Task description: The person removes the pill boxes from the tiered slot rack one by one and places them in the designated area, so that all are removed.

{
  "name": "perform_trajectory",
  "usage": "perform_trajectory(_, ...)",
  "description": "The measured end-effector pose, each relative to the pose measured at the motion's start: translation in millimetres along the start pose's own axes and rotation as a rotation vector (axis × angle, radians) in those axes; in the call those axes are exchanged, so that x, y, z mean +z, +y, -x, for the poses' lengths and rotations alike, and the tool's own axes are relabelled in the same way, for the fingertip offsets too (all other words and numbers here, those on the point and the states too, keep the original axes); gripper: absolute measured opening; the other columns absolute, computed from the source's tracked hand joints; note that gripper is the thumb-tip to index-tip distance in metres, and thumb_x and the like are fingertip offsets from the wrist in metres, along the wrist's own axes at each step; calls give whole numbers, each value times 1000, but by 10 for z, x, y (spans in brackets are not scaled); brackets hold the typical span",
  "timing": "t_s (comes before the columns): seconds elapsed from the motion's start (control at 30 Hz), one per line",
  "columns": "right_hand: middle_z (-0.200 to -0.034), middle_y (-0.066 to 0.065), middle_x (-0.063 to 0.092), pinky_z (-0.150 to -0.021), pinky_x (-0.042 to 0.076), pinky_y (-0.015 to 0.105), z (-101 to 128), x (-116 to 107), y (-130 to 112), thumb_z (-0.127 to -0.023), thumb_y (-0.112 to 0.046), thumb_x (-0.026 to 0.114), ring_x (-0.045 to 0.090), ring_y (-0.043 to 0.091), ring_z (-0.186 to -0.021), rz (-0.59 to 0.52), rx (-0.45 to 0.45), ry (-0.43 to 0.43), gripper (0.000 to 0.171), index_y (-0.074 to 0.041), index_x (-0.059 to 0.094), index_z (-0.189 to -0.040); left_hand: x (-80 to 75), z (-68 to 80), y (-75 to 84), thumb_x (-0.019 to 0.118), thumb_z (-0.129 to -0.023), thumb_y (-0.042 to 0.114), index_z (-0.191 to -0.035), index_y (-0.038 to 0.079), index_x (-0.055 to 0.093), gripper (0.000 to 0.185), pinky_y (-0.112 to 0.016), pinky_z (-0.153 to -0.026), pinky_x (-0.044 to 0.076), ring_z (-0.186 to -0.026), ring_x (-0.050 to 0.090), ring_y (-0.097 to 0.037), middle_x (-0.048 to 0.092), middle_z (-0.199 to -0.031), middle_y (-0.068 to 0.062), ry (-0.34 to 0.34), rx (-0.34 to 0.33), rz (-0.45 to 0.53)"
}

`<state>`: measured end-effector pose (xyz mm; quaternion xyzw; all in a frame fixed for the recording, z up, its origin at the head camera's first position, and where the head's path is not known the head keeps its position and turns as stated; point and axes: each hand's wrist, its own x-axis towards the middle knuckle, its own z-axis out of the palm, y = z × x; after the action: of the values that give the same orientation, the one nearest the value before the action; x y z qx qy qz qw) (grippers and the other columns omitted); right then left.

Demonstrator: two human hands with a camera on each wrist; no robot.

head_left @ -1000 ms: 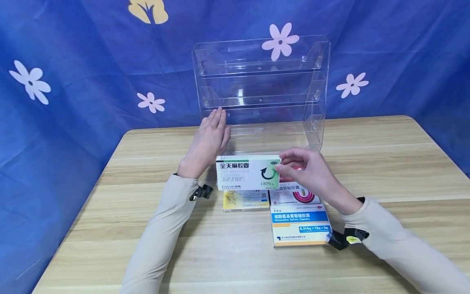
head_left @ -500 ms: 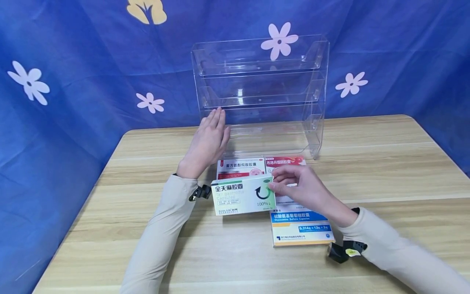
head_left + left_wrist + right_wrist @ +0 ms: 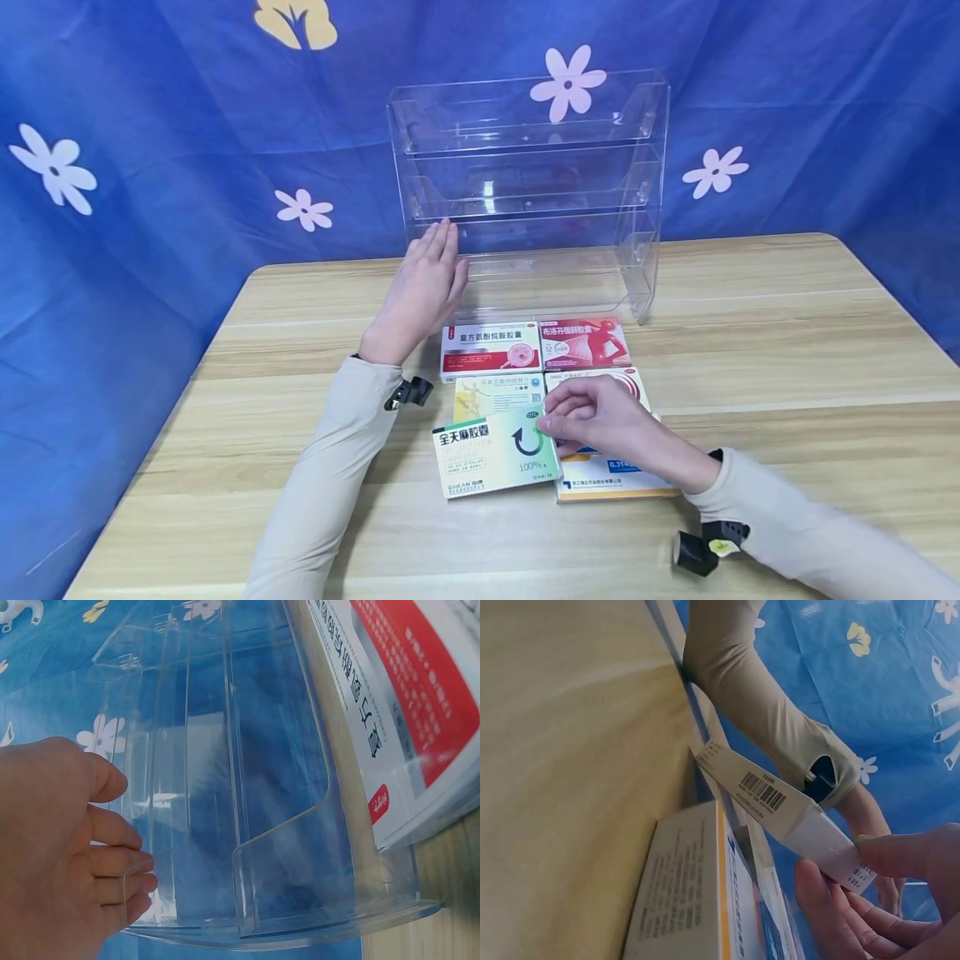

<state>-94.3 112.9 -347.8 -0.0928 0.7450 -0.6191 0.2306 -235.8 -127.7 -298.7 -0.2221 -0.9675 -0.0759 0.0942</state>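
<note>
My right hand (image 3: 607,421) pinches the right end of a white and green medicine box (image 3: 480,458) between thumb and fingers. In the right wrist view the box (image 3: 761,791) is tilted, its barcode side showing. In the head view it overlaps the lower part of a yellow medicine box (image 3: 480,393) and the edge of a blue and white one (image 3: 615,487). My left hand (image 3: 420,292) lies with straight fingers at the left side of a clear plastic rack (image 3: 525,206). The left wrist view shows its fingers (image 3: 120,859) beside the rack's clear wall, holding nothing.
Behind the yellow box lie a red and white medicine box (image 3: 487,346) and a pink-red one (image 3: 588,343), close before the rack. My right hand partly covers a white box with red arcs (image 3: 630,383). A blue flowered cloth (image 3: 187,167) hangs behind the wooden table (image 3: 787,333).
My right hand has brought the white and green box toward me and down, from before the rack to the front of the other boxes. My left hand has stayed at the rack.
</note>
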Motion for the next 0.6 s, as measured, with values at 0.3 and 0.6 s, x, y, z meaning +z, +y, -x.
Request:
perform_trajectory(0.3,-85,12,65,-67,60,40,13,16,-8,-85,-16,74,68,19,-69,-69,38,-29,31,6,61,-102,-1,-8,-1,31,-105,28,-150,-7,21,58,-45,-119,14,-146,16,-33,18,-157,-22,-6,-3,-2)
perform_trajectory(0.6,-83,12,67,-65,60,42,29,68,13,-86,-14,74,69,23,-67,-136,71,-39,36,5,52,-107,-3,-4,-3,26,-105,31,-150,-7,19,59,-43,-120,12,-146,15,-32,17,-157,-22,-11,-1,-6)
